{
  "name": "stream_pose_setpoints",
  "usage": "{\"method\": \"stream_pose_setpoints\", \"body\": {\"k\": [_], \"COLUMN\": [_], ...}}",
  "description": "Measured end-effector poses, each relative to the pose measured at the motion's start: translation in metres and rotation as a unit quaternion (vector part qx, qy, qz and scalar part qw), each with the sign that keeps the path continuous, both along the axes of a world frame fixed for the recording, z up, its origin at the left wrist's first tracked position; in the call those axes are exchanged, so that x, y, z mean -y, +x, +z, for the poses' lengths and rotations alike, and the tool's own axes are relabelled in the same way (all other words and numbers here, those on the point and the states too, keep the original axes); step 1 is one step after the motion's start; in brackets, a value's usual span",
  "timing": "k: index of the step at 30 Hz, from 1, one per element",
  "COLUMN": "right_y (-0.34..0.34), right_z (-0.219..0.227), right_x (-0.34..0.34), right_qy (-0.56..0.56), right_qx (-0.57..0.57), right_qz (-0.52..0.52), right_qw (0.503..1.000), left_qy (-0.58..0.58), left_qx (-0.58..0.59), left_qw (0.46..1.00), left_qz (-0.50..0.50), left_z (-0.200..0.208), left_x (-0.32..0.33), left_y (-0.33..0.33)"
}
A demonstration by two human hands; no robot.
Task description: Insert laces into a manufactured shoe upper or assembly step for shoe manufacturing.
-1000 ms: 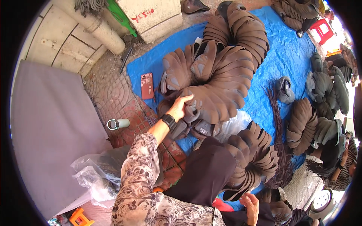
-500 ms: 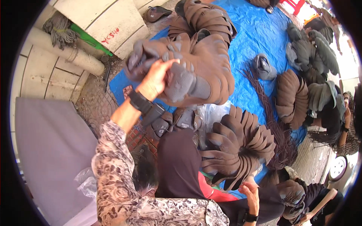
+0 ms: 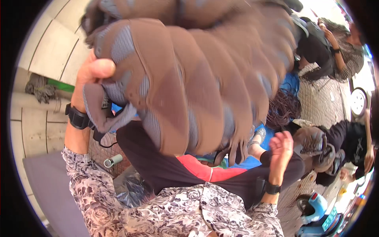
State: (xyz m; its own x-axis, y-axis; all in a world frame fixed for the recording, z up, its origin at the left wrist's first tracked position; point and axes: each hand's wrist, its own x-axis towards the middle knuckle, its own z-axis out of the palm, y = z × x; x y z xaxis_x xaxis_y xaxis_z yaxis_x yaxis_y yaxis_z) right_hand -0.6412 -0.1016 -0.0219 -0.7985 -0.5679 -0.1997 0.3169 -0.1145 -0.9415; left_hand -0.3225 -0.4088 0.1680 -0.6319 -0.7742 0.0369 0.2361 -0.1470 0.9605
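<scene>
A long row of brown shoe uppers with grey mesh patches [image 3: 197,79], nested one inside another, curves across the upper middle, raised close in front of me. At its left end my left hand [image 3: 92,71] grips the row, thumb on top; the other fingers are hidden behind. Below that thumb hangs the grey collar [image 3: 103,114] of one upper. My right hand [image 3: 281,150] is raised beside the row's lower right, with nothing in it and its fingers loosely apart. Thin dark strips [image 3: 237,148] dangle from the row's lower edge.
Part of a blue tarp [image 3: 291,82] shows at the right, with a heap of dark cords [image 3: 283,110]. A pale green cylinder [image 3: 113,160] and a plastic bag [image 3: 136,189] lie at my left. Other people sit at the right, near a blue scooter [image 3: 319,215].
The row of uppers has come up and nearer, covering much of the view, with my left hand still on its end. My right hand has risen. The view has shifted.
</scene>
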Motion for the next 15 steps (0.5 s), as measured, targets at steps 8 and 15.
{"method": "stream_pose_setpoints", "body": {"k": [8, 15], "right_y": [-0.021, -0.002], "right_z": [-0.013, -0.036], "right_x": [-0.045, -0.035], "right_qy": [0.208, 0.362], "right_qx": [-0.216, -0.262], "right_qz": [0.064, 0.269], "right_qw": [0.952, 0.853], "left_qy": [-0.35, -0.305], "left_qx": [0.471, 0.568], "left_qw": [0.723, 0.589], "left_qz": [-0.365, -0.487], "left_z": [-0.116, -0.187], "left_x": [0.022, -0.084], "left_y": [-0.091, -0.089]}}
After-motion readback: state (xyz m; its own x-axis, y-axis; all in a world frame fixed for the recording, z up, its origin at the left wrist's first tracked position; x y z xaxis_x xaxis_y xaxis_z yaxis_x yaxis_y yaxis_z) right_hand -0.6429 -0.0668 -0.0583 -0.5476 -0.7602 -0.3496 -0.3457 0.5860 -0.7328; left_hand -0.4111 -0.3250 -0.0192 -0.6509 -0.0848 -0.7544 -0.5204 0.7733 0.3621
